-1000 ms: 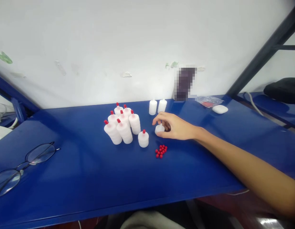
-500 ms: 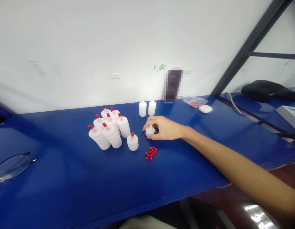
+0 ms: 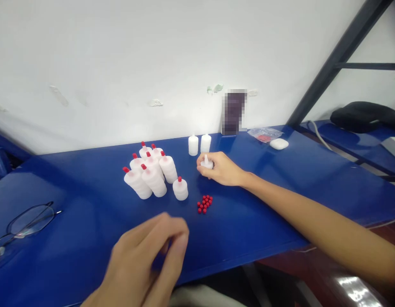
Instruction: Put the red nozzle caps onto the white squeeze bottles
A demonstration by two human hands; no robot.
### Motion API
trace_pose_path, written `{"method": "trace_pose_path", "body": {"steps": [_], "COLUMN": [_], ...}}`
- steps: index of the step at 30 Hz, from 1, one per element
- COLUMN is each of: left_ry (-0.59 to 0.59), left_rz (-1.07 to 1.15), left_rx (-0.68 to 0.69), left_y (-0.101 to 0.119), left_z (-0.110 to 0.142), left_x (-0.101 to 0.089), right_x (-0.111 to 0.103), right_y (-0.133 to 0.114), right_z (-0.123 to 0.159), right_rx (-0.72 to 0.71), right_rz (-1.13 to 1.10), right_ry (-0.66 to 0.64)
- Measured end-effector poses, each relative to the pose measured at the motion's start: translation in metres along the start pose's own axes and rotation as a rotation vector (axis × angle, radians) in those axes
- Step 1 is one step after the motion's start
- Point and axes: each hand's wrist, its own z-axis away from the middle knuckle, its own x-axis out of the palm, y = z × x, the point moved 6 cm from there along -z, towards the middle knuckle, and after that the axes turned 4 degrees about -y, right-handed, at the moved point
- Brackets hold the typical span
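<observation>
Single head-worn view, looking forward and down across blue table (image 3: 248, 221) toward white wall (image 3: 120, 59).

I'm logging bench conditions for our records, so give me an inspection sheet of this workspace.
Surface: blue table, bare toward its front left.
Job's things: red-capped bottles in a group, a shorter capped bottle apart; two uncapped bottles near the wall; loose red caps clustered.
Clutter: eyeglasses at left; clear bag with red contents and a white rounded object at far right.
Hands: right hand grips an uncapped bottle; left hand is blurred, fingers curled, contents unclear.
Cables: pale cable beyond the right post.
Surroundings: white wall with scuffed patches; dark post; pixelated dark item against the wall.
</observation>
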Motion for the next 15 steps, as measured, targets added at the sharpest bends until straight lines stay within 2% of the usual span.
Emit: {"method": "trace_pose_path", "body": {"steps": [3,8,12,15], "left_ry": [-0.090,-0.200,-0.194,-0.177], "left_rz": [0.029,-0.278,-0.390,-0.325], "left_rx": [0.088,0.250,0.228,0.196], "left_y": [-0.005,-0.012,-0.023,-0.029], "left_z": [-0.027,-0.041,-0.039,-0.035], "left_x": [0.016,0.040,0.042,0.041], "right_x": [0.002,0.006,0.009,0.006], "right_y": [-0.002,-0.008,-0.012,-0.012], "right_z": [0.000,0.001,0.002,0.003], "right_rx": [-0.017,-0.034,-0.048,-0.035], "right_rz": [-0.014,0.031,0.046,0.032], "right_ry": [0.000,-0.036,-0.036,0.037]}}
